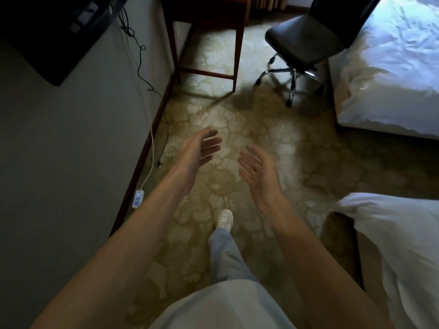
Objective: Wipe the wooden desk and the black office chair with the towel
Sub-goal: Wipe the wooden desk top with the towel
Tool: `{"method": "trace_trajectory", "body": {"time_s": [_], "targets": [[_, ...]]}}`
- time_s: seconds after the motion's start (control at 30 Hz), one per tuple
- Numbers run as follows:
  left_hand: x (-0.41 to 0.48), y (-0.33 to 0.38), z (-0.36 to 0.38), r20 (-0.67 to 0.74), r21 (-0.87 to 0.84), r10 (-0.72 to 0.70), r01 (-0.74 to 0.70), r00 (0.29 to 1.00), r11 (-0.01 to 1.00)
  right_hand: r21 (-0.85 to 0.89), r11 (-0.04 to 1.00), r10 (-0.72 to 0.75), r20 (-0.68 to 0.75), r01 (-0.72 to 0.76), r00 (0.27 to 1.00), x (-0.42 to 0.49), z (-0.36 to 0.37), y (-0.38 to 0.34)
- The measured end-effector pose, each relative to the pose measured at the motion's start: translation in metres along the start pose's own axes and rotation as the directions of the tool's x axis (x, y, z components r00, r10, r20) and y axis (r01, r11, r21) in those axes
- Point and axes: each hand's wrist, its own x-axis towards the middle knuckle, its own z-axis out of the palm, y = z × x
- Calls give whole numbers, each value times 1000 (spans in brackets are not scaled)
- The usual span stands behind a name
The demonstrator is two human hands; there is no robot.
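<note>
Wood made the desk (206, 13), which stood at the far end of the room, next to the wall (71, 138) on the left. Only its legs and its dark front showed. The chair (306, 41) was black, with a shiny metal foot on wheels. It stood just to the right of the desk, close to the corner of a bed (392, 67). Both were well apart from the person.

Two bare arms reached out over the carpet (308, 162). The left hand (202, 146) was spread, its fingers straight and its palm turned to the right. The right hand (259, 169) was spread too, its fingers loose and its palm turned up and to the left. The hands were near each other but did not touch, and they held nothing.

Below them a white shoe (224, 218) stood on the flowery carpet. A black screen (47, 32) hung on the wall, and cords (140, 55) ran down from it to the floor. A second bed (403, 245) with white covers was at the lower right.
</note>
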Motion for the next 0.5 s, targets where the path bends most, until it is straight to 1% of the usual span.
{"method": "trace_trajectory", "body": {"time_s": [0.1, 0.17, 0.27, 0.4, 0.5], "targets": [[70, 36, 13, -30, 25, -13, 14, 999, 1000, -16, 1000, 9, 31, -9, 999, 81, 24, -32], [104, 57, 20, -43, 34, -31, 33, 999, 999, -28, 1000, 9, 46, -8, 999, 117, 38, -54], [163, 99, 36, -21, 60, 21, -20, 1000, 998, -55, 997, -53, 101, 59, 993, 171, 61, -100], [229, 145, 47, -54, -2, 38, -38, 998, 999, -85, 993, -69, 160, 84, 985, 230, 79, -151], [273, 161, 55, -74, -24, 29, -30, 997, 999, -85, 994, -53, 142, 66, 988, 275, 83, -174]]}}
